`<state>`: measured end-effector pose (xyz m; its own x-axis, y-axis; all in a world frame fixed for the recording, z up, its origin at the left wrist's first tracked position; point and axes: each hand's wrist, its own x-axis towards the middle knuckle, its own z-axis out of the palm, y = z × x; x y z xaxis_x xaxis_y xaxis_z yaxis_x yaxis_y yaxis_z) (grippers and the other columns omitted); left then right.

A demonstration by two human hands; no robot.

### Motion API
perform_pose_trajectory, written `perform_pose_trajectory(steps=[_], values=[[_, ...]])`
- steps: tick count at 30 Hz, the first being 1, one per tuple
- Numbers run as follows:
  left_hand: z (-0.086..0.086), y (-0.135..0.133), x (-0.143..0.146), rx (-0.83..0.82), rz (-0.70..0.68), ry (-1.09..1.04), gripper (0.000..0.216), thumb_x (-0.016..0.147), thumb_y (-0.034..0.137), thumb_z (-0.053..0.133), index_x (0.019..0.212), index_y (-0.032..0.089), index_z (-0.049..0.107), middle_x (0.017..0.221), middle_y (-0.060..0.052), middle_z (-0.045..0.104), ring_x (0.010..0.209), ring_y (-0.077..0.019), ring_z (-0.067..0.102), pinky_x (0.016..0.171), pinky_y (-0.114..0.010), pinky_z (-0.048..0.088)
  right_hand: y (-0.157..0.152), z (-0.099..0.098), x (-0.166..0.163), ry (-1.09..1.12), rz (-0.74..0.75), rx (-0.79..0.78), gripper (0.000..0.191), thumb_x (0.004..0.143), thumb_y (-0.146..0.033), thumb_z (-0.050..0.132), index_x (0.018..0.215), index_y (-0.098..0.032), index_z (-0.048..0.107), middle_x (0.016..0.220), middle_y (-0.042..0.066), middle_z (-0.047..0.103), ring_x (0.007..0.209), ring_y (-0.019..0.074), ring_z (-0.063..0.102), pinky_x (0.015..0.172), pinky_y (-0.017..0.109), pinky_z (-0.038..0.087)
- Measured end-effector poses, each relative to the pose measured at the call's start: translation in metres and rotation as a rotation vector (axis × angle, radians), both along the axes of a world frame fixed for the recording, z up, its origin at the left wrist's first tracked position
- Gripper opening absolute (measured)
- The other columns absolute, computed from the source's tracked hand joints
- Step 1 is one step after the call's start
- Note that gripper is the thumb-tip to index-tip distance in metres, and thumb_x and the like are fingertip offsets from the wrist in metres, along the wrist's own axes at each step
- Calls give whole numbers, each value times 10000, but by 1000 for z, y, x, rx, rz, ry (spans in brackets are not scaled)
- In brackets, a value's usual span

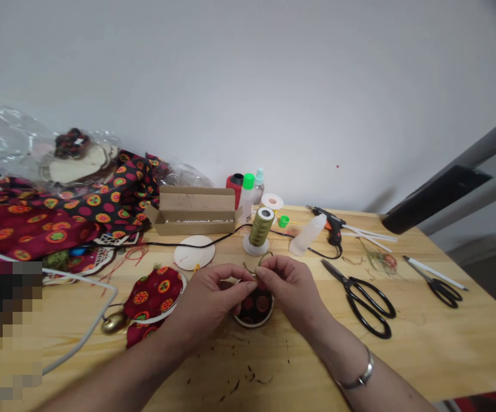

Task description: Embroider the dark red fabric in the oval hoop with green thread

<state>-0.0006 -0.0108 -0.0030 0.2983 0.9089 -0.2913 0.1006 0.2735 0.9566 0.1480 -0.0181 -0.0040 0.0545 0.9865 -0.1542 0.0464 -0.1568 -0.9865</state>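
My left hand (213, 297) and my right hand (293, 292) meet at the table's middle, fingertips pinched together over a small round piece covered in dark dotted fabric (254, 309). Both hands pinch an olive thread (260, 264) that loops up from between the fingers. A spool of olive thread (260, 228) stands upright just behind the hands. The round piece lies on the wooden table (424, 343), partly hidden under my fingers.
Left lie a fabric-covered disc (156, 293), a white disc (194, 252), a cardboard box (196, 212) and heaped patterned fabric (37, 220). Right lie large black scissors (362, 297), smaller scissors (439, 284), a glue gun (329, 220), a bottle on its side (307, 234) and upright bottles (248, 197).
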Motion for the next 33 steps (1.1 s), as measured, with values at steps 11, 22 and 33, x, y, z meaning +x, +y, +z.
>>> perform_pose_trajectory(steps=[11,22,33], values=[[-7,-6,1,716,-55,247,160,767,138,564,810,196,706,798,-23,677,725,-133,625,649,-223,495,1,0,0,34,-19,13,147,687,-254,618,615,-142,555,503,-38,532,473,78,461,471,199,381],[-18,-10,-2,1149,-64,533,196,801,121,525,927,179,665,891,-42,674,698,-121,640,610,-202,510,-1,0,-1,126,-32,-24,132,685,-250,635,643,-143,571,578,-11,600,499,82,495,480,199,404],[-25,-14,-5,1376,-89,835,202,828,171,498,995,163,610,819,-55,656,599,-163,590,469,-259,427,-2,-3,-8,224,-56,-100,155,691,-263,629,655,-149,529,522,-52,543,406,53,442,364,160,347]])
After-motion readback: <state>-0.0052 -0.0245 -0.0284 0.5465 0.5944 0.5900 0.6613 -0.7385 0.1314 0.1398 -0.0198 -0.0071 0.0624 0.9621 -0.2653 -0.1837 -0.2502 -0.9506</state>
